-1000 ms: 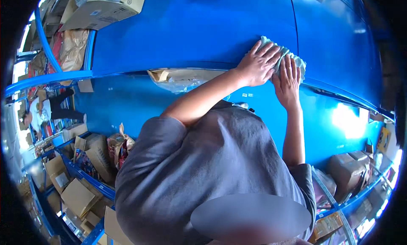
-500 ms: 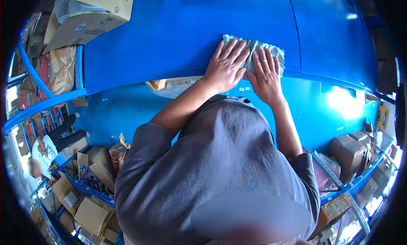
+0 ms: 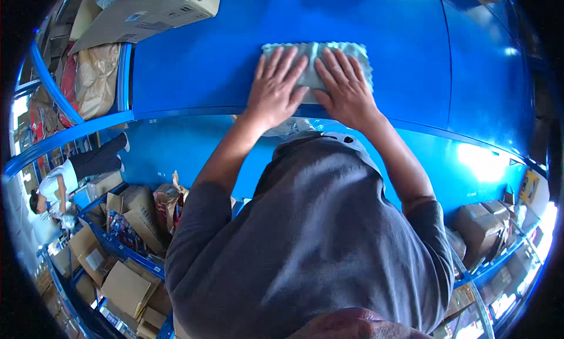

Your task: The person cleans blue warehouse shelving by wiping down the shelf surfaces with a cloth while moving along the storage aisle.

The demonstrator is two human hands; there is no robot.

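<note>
A pale green cloth (image 3: 309, 73) with scalloped edges lies spread on a blue shelf panel (image 3: 194, 69). My left hand (image 3: 275, 92) rests flat on the cloth's left part, fingers spread and pointing away from me. On its right part lies my right hand (image 3: 348, 92), palm down with fingers apart. Both thumbs point inward, with a strip of cloth showing between them. Neither hand is closed around anything. The palms' undersides are hidden.
A cardboard box (image 3: 158, 16) with bubble wrap stands on the panel at far left. A blue rack beam (image 3: 76, 138) runs along the left. Open cartons (image 3: 126, 289) fill shelves behind me. Another person (image 3: 61, 183) is at the left; more boxes (image 3: 479, 224) sit at right.
Both hands and the cloth have slid left along the blue panel, nearer the cardboard box. The cloth now looks wider and flatter. My view has shifted a little.
</note>
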